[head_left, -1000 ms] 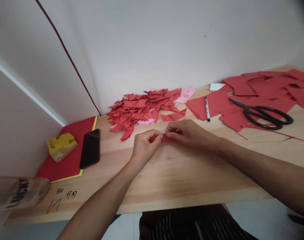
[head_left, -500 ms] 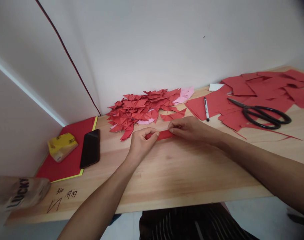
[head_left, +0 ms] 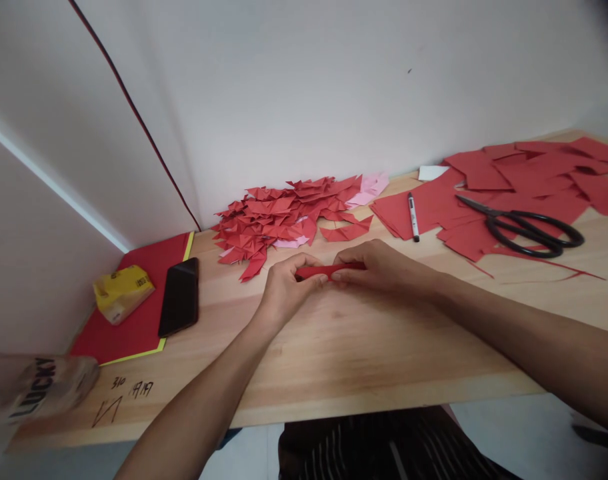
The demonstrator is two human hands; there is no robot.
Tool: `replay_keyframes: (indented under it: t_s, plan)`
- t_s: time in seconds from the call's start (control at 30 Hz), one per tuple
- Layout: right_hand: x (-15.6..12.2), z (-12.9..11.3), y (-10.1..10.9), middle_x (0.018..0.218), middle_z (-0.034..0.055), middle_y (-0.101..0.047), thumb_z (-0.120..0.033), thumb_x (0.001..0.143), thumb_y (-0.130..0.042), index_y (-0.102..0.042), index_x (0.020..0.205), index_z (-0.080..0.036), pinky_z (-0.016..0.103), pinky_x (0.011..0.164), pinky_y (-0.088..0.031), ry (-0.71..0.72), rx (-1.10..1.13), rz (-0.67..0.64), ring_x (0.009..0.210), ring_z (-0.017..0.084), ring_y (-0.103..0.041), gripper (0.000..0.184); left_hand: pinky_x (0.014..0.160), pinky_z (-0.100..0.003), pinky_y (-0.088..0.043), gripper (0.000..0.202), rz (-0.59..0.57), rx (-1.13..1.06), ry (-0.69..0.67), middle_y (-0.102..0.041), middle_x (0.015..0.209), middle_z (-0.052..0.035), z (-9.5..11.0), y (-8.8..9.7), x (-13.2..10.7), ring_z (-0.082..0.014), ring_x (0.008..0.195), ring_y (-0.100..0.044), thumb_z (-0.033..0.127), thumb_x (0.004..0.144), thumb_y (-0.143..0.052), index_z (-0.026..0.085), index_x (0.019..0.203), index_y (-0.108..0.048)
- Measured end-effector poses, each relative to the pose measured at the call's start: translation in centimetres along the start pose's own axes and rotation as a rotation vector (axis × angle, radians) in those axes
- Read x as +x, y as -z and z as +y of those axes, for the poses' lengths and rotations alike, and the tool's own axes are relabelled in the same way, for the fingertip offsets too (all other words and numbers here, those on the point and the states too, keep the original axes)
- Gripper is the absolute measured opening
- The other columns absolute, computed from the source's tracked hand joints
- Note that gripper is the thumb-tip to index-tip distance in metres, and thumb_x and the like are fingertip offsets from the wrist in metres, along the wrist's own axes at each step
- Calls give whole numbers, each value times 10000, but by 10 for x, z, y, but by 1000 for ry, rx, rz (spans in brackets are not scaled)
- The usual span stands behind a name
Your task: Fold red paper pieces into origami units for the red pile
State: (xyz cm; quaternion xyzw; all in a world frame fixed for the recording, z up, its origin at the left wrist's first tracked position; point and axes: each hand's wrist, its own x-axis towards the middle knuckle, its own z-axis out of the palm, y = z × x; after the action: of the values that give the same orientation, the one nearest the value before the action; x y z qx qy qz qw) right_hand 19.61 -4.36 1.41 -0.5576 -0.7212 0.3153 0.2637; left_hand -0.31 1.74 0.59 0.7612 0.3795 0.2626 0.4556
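Observation:
A narrow folded strip of red paper (head_left: pixel 317 271) stretches between my two hands, just above the wooden table. My left hand (head_left: pixel 290 283) pinches its left part between thumb and fingers. On the right part, my right hand (head_left: pixel 367 265) is closed with the thumb pressed along the front. The two thumb tips nearly meet at the middle of the strip; my fingers hide parts of its back. Right behind my hands lies a single folded red paper piece (head_left: pixel 347 231), beside a heap of similar folded red pieces (head_left: pixel 274 217) with some pink ones.
Loose red paper sheets (head_left: pixel 534 167) spread at the right, with black-handled scissors (head_left: pixel 524 230) and a marker (head_left: pixel 413 217) on them. At left, a phone (head_left: pixel 179 298) and a yellow packet (head_left: pixel 124 293) rest on a red sheet (head_left: pixel 134 340). A clear bottle (head_left: pixel 44 387) lies near the left edge.
My thumbs have come closer together along the paper strip. My right hand has shifted inward and now covers more of its right part.

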Motion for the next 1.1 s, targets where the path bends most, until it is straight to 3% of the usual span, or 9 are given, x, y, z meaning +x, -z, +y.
replay_keyframes:
  t_s: [0.17, 0.37, 0.67, 0.93, 1.1]
  plan:
    - [1, 2, 0, 626, -22, -593, -355, 838, -551, -636, 671, -182, 257, 528, -281, -23, 16, -62, 585, 116, -479, 254, 619, -217, -426, 98, 2, 15, -6, -682, 767, 1, 3, -4, -5, -119, 681, -591, 199, 741, -705, 159, 828, -685]
    - [2, 3, 1, 552, -17, -573, -399, 873, -516, -527, 575, -174, 252, 490, -265, -50, -37, -54, 502, 97, -443, 374, 559, -216, -451, 130, 62, -112, 42, -665, 667, 5, 2, -4, -4, -116, 572, -606, 222, 710, -732, 147, 793, -665]
    - [2, 2, 8, 578, -20, -594, -349, 896, -491, -634, 646, -181, 244, 499, -280, -11, -6, -99, 491, 87, -427, 333, 497, -195, -438, 312, 67, -350, 135, -686, 569, -25, -9, 0, 2, -125, 502, -632, 343, 657, -812, 129, 801, -636]
    - [2, 5, 11, 551, -14, -587, -384, 896, -497, -620, 595, -176, 247, 491, -270, -29, -21, -103, 477, 86, -411, 386, 484, -184, -418, 358, 42, -395, 132, -693, 583, -43, -5, 2, 2, -127, 506, -643, 401, 662, -819, 119, 771, -625]
    - [5, 9, 15, 646, 3, -667, -370, 895, -507, -667, 655, -180, 246, 521, -311, -34, -39, -128, 523, 100, -471, 345, 489, -193, -426, 399, 12, -417, 155, -702, 611, -60, -7, 4, 2, -135, 508, -651, 482, 722, -756, 118, 794, -611]
